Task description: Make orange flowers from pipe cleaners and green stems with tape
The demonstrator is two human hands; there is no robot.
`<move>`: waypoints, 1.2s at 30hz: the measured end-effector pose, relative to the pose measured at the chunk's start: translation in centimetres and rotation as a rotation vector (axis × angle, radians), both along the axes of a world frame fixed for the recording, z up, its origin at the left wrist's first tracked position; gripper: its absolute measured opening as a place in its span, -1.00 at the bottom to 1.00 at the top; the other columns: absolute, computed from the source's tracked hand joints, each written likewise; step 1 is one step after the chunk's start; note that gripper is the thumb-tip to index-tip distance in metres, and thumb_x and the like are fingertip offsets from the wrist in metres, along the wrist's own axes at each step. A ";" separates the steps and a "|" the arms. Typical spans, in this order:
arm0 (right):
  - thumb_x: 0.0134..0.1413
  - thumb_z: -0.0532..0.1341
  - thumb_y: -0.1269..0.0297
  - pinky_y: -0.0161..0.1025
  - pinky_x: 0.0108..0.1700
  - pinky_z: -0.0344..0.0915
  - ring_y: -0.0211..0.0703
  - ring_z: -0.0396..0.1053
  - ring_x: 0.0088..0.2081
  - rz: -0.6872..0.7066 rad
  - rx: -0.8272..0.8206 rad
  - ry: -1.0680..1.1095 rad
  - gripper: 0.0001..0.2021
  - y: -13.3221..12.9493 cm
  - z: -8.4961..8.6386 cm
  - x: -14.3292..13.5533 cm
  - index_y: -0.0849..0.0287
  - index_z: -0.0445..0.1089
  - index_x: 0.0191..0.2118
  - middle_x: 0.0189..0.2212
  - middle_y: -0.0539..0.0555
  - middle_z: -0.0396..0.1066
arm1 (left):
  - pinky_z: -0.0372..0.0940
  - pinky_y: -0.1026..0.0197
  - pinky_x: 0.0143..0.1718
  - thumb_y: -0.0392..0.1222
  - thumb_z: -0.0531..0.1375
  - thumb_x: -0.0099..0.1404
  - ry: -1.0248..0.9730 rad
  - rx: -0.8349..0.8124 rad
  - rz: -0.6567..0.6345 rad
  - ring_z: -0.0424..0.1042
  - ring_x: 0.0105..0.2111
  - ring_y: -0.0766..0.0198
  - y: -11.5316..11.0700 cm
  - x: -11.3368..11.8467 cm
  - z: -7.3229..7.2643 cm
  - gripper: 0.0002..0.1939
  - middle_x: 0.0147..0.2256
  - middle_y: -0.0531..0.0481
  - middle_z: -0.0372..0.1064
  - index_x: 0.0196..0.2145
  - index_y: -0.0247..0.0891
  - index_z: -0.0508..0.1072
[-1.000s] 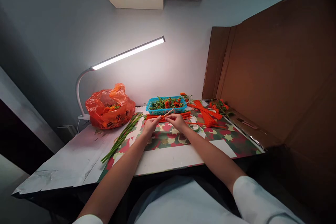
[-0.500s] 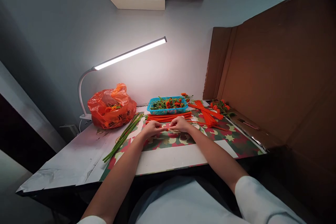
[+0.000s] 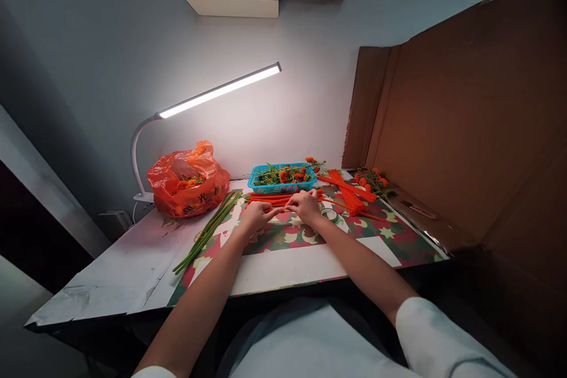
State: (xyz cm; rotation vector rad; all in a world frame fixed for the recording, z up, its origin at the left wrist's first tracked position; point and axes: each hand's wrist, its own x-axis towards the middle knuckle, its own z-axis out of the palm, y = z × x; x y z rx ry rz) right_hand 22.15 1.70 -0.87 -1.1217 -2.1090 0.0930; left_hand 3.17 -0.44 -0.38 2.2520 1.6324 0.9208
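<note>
Both hands point(image 3: 281, 213) close together, fingers pinched

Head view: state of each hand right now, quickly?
Left hand: closed, fingertips pinching a small orange piece.
Right hand: closed, pinching the same piece; too small to tell what it is.

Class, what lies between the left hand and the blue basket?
In the head view, red rods lie between the left hand and the blue basket.
</note>
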 end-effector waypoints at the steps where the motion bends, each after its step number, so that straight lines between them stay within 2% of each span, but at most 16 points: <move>1: 0.16 0.16 0.13 -0.14 -0.13 -0.19 -0.21 0.26 -0.30 -0.002 0.008 0.000 -0.73 0.0 -0.1 0.0 0.09 0.50 -0.47 -0.43 -0.01 0.51 | -0.17 0.28 -0.57 0.20 0.11 0.10 -0.001 0.002 0.003 -0.09 -0.64 0.40 0.0 0.0 0.0 -0.48 -0.72 0.15 -0.06 -0.74 -0.26 0.15; 8: 0.18 0.14 0.18 -0.12 -0.11 -0.20 -0.21 0.25 -0.28 -0.011 0.015 -0.045 -0.73 -0.1 0.4 0.1 0.10 0.48 -0.46 -0.41 -0.01 0.51 | -0.18 0.27 -0.57 0.19 0.10 0.13 0.030 0.020 0.032 -0.06 -0.64 0.40 0.1 0.1 -0.2 -0.49 -0.72 0.13 0.00 -0.73 -0.27 0.20; 13: 0.21 0.09 0.22 -0.10 -0.10 -0.19 -0.15 0.24 -0.25 0.013 0.086 -0.159 -0.72 -0.6 1.0 -0.3 0.15 0.47 -0.44 -0.38 0.07 0.50 | -0.19 0.25 -0.57 0.22 0.06 0.15 0.052 0.079 0.205 -0.01 -0.64 0.37 0.1 0.6 -0.4 -0.46 -0.72 0.09 0.06 -0.73 -0.24 0.14; 16: 0.20 0.09 0.25 -0.11 -0.10 -0.16 -0.15 0.24 -0.25 0.007 0.104 -0.149 -0.74 -0.6 0.6 -0.8 0.16 0.46 -0.41 -0.37 0.09 0.50 | -0.21 0.24 -0.58 0.23 0.06 0.13 0.009 0.118 0.278 -0.02 -0.65 0.36 0.2 0.7 -0.5 -0.46 -0.72 0.07 0.07 -0.74 -0.24 0.09; 20: 0.16 0.12 0.25 -0.11 -0.10 -0.11 -0.15 0.28 -0.24 -0.008 0.036 -0.040 -0.78 -0.3 -0.2 -1.4 0.14 0.48 -0.39 -0.37 0.07 0.50 | -0.19 0.24 -0.59 0.24 0.06 0.12 -0.103 0.114 0.296 -0.04 -0.66 0.38 0.3 0.7 -0.7 -0.44 -0.74 0.09 -0.01 -0.75 -0.23 0.04; 24: 0.11 0.16 0.23 -0.13 -0.08 0.02 -0.13 0.34 -0.21 0.037 -0.089 0.228 -0.81 0.1 -0.5 -1.6 0.11 0.51 -0.36 -0.32 0.07 0.51 | -0.13 0.27 -0.59 0.25 0.07 0.10 -0.281 0.074 0.262 -0.04 -0.66 0.39 0.4 0.6 -0.7 -0.45 -0.74 0.12 -0.07 -0.75 -0.23 0.06; 29: -0.07 0.25 0.08 -0.23 -0.28 0.22 -0.13 0.37 -0.33 0.259 -0.380 0.596 -0.73 0.9 -0.6 -1.4 0.21 0.53 -0.38 -0.39 0.11 0.49 | -0.08 0.29 -0.57 0.27 0.06 0.09 -0.478 0.041 0.127 -0.04 -0.63 0.41 0.6 0.7 -0.7 -0.46 -0.70 0.13 -0.08 -0.72 -0.24 0.09; 33: -0.33 0.35 0.00 -0.26 -0.36 0.22 -0.20 0.33 -0.43 0.373 -0.635 0.664 -0.62 1.2 -0.4 -0.8 0.25 0.53 -0.45 -0.51 0.08 0.46 | -0.10 0.30 -0.57 0.25 0.08 0.09 -0.477 0.030 -0.010 -0.06 -0.62 0.42 0.5 0.6 -0.6 -0.47 -0.67 0.14 -0.09 -0.70 -0.25 0.10; 36: -0.45 0.40 0.02 -0.28 -0.39 0.21 -0.21 0.32 -0.45 0.426 -0.721 0.612 -0.61 1.3 -0.1 0.0 0.26 0.53 -0.48 -0.54 0.08 0.45 | -0.14 0.31 -0.58 0.24 0.12 0.07 -0.413 0.005 -0.084 -0.10 -0.61 0.44 0.4 0.2 -0.5 -0.46 -0.67 0.15 -0.14 -0.71 -0.25 0.06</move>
